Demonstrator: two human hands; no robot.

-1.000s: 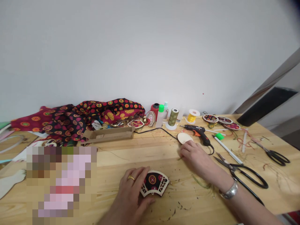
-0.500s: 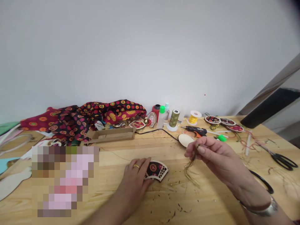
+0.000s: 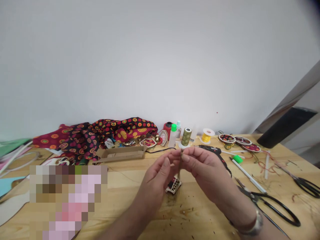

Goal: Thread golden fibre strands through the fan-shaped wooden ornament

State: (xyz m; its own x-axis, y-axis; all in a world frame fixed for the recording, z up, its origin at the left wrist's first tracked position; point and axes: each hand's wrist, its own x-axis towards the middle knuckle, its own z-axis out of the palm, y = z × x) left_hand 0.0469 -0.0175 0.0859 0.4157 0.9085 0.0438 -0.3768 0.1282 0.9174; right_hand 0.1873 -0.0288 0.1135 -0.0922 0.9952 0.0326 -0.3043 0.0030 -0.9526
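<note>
My left hand (image 3: 156,175) and my right hand (image 3: 205,170) meet at the middle of the view, raised over the table. Between the right thumb and forefinger is the top of an olive thread tassel (image 3: 179,169), its strands hanging down. The left fingertips close on the same top end from the other side; the exact grip is partly hidden. Below the tassel lies a fan-shaped ornament (image 3: 174,185) with a pale cut-out wooden frame and dark patterned fabric, partly covered by my left hand.
Large black-handled scissors (image 3: 272,203) and a white pen (image 3: 248,175) lie to the right. Behind stand an olive thread cone (image 3: 186,137), a yellow spool (image 3: 206,136) and a glue gun (image 3: 212,149). Patterned fabric (image 3: 82,136) and a cardboard tray (image 3: 121,154) are at the back left.
My left hand has let go of the fan-shaped ornament and risen to the tassel. My right hand has brought the tassel left, over the ornament. The view has tilted up slightly.
</note>
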